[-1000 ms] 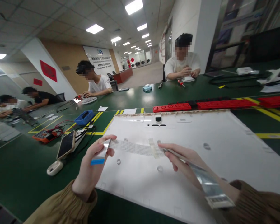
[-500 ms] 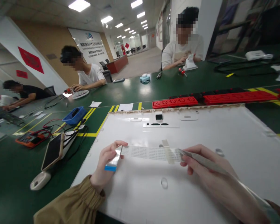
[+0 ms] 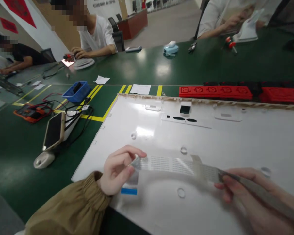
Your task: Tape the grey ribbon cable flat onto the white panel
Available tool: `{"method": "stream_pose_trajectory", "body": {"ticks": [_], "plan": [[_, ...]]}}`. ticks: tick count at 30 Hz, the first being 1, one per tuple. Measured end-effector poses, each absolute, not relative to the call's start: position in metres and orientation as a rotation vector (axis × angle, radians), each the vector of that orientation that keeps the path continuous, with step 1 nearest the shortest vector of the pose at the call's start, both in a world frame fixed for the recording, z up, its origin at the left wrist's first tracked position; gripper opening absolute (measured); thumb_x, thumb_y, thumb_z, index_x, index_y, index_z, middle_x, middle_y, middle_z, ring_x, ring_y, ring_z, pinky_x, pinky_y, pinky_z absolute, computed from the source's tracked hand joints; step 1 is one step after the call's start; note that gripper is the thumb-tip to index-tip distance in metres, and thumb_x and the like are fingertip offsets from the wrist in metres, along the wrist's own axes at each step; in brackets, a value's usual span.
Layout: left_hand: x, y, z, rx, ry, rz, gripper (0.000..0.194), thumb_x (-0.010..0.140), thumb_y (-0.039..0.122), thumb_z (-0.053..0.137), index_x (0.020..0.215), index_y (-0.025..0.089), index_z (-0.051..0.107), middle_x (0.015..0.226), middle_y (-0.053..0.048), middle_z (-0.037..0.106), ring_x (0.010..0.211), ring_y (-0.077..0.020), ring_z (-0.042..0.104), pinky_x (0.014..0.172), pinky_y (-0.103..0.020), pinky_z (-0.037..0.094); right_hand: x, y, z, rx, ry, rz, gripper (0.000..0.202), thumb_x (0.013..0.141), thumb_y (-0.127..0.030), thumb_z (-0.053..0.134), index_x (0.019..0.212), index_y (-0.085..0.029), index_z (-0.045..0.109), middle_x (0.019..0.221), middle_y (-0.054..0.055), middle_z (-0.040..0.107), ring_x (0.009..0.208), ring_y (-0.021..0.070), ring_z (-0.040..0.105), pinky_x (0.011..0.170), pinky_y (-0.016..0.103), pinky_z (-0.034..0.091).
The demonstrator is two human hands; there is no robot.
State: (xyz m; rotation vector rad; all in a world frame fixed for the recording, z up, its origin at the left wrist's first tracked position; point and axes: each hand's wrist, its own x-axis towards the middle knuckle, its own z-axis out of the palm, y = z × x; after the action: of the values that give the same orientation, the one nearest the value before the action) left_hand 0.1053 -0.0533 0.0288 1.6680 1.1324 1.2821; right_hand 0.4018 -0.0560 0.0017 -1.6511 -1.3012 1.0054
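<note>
A green tabletop (image 3: 19, 147) carries a big white panel (image 3: 235, 143), and a flat ribbon cable (image 3: 171, 164) is stretched just above its near part. The left hand (image 3: 117, 169) has its fingers pinched on the cable's blue-tipped end; the right hand (image 3: 250, 192) has its fingers closed on the other stretch

An electronics workshop or training room, probably inside an office building: a long green bench (image 3: 142, 65) marked with yellow tape (image 3: 98, 118), red power strips (image 3: 214, 91), a multimeter (image 3: 30, 113) with leads, a blue parts tray (image 3: 76, 92), and several seated people working on small devices.
</note>
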Motion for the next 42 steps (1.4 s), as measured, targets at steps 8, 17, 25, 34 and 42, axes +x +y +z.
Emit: {"method": "stream_pose_trajectory", "body": {"ticks": [8, 17, 25, 34, 42], "plan": [[0.102, -0.044, 0.017, 1.773, 1.016, 1.284, 0.029, 0.086, 0.026, 0.049, 0.059, 0.017, 0.047, 0.099, -0.01, 0.063, 0.081, -0.0198, 0.054, 0.07, -0.032, 0.036, 0.394, -0.05, 0.007, -1.585, -1.36, 0.942, 0.031, 0.076, -0.049, 0.061, 0.081, -0.018, 0.06, 0.059, 0.002, 0.063, 0.052, 0.0152, 0.057, 0.044, 0.023, 0.041], [0.103, -0.042, 0.017, 1.595, 1.0, 1.353, 0.031, 0.085, 0.026, 0.049, 0.057, 0.016, 0.043, 0.099, -0.01, 0.062, 0.087, -0.0214, 0.054, 0.075, -0.033, 0.035, 0.384, -0.048, 0.02, -1.502, -1.378, 0.929, 0.031, 0.075, -0.047, 0.058, 0.087, -0.018, 0.059, 0.054, 0.0, 0.06, 0.043, 0.0125, 0.052, 0.041, 0.021, 0.042], [0.106, -0.044, 0.019, 1.607, 1.069, 1.279, 0.032, 0.087, 0.025, 0.046, 0.057, 0.017, 0.04, 0.099, -0.008, 0.062, 0.082, -0.0187, 0.052, 0.072, -0.031, 0.034, 0.387, -0.048, 0.008, -1.403, -1.608, 0.889, 0.03, 0.082, -0.044, 0.053, 0.095, -0.018, 0.059, 0.058, 0.0, 0.06, 0.045, 0.0116, 0.054, 0.044, 0.02, 0.043], [0.114, -0.036, 0.016, 1.457, 1.156, 1.196, 0.031, 0.086, 0.028, 0.047, 0.057, 0.016, 0.041, 0.101, -0.007, 0.062, 0.075, -0.0158, 0.047, 0.064, -0.028, 0.031, 0.386, -0.049, 0.003, -1.373, -1.696, 0.789, 0.024, 0.08, -0.04, 0.051, 0.089, -0.022, 0.064, 0.056, -0.002, 0.057, 0.048, 0.0112, 0.052, 0.046, 0.019, 0.04], [0.106, -0.031, 0.01, 1.18, 1.066, 1.218, 0.024, 0.083, 0.031, 0.048, 0.075, 0.012, 0.061, 0.083, -0.004, 0.054, 0.059, -0.0097, 0.037, 0.053, -0.023, 0.028, 0.392, -0.048, 0.015, -1.494, -1.483, 0.982, 0.035, 0.077, -0.049, 0.054, 0.094, -0.02, 0.063, 0.052, -0.001, 0.058, 0.045, 0.013, 0.054, 0.042, 0.02, 0.043]]}}
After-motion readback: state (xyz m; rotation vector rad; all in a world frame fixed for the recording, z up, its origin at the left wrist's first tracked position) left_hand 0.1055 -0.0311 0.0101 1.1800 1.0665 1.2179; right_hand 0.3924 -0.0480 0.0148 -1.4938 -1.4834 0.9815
